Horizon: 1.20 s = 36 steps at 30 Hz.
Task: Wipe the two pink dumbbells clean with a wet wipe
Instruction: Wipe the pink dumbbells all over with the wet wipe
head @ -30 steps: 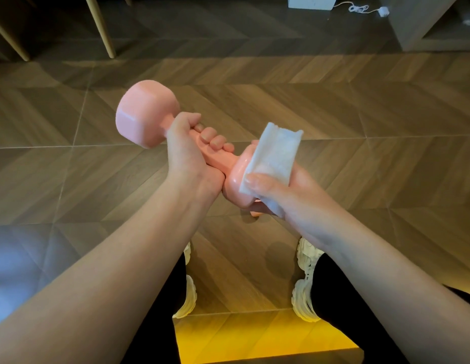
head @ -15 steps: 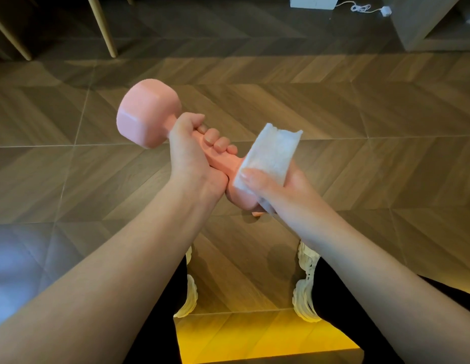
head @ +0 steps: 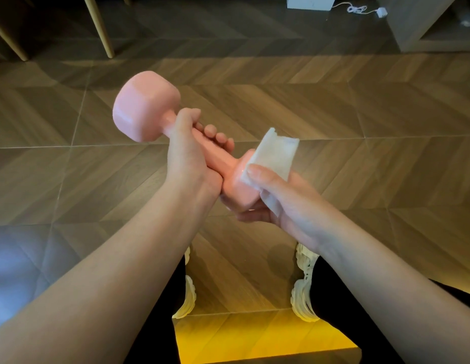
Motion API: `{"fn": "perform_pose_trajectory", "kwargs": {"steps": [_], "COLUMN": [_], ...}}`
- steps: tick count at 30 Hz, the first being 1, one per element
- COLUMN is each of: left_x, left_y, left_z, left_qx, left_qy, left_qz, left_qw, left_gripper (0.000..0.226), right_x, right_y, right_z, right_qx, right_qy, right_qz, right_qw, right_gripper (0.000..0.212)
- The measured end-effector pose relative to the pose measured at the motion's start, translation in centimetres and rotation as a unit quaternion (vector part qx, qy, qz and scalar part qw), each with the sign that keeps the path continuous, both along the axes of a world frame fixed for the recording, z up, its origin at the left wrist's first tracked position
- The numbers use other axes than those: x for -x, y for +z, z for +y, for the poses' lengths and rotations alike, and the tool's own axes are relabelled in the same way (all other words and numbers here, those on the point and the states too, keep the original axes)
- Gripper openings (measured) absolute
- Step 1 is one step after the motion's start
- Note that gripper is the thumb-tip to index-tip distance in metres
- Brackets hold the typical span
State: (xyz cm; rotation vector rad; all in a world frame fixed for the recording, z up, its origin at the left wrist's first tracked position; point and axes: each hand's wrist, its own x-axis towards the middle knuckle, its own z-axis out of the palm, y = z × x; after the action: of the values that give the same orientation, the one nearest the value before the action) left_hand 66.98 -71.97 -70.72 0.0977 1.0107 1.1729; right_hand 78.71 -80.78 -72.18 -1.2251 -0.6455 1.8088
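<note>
Above a herringbone wood floor (head: 360, 101), I hold one pink dumbbell (head: 143, 109) in mid-air. My left hand (head: 188, 156) is clenched around its handle, and my right hand (head: 283, 203) pinches a folded wet wipe (head: 274, 153) against the near head. Best, I judge, to press the wipe flat and turn the bar so every face is covered. The second dumbbell is out of view. Chair legs (head: 98, 27) and a white cable (head: 357, 7) lie well apart, neither in the way.

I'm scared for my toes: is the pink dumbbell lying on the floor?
No, the left hand grips the pink dumbbell by its handle, above the floor.
</note>
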Motion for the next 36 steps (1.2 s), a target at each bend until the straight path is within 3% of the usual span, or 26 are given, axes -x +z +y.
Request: {"fn": "perform_pose_trajectory", "kwargs": {"steps": [5, 11, 16, 23, 30, 36], "left_x": [0.0, 0.3, -0.2, 0.2, -0.1, 0.2], "left_y": [-0.1, -0.1, -0.3, -0.1, -0.4, -0.5], "left_z": [0.0, 0.4, -0.2, 0.5, 0.1, 0.6], "left_qx": [-0.019, -0.013, -0.025, -0.032, -0.035, -0.039], "left_qy": [-0.020, -0.017, -0.037, -0.030, -0.046, -0.057], "left_qz": [0.001, -0.020, -0.009, -0.031, -0.032, -0.057], "left_qw": [1.000, 1.000, 0.999, 0.999, 0.998, 0.996], "left_gripper": [0.031, 0.030, 0.030, 0.030, 0.031, 0.032], "right_x": [0.7, -0.8, 0.2, -1.0, 0.4, -1.6], "right_y": [-0.2, 0.3, -0.1, -0.1, -0.2, -0.3], "right_z": [0.4, 0.0, 0.2, -0.2, 0.2, 0.0], "right_qx": [0.012, -0.022, -0.002, 0.014, 0.018, 0.027], "right_qy": [-0.039, 0.011, -0.023, -0.017, -0.056, 0.067], "right_qz": [-0.056, 0.035, -0.083, 0.082, -0.043, 0.046], "right_qw": [0.998, 0.999, 0.996, 0.996, 0.997, 0.996], "right_gripper": [0.051, 0.043, 0.049, 0.050, 0.051, 0.055]}}
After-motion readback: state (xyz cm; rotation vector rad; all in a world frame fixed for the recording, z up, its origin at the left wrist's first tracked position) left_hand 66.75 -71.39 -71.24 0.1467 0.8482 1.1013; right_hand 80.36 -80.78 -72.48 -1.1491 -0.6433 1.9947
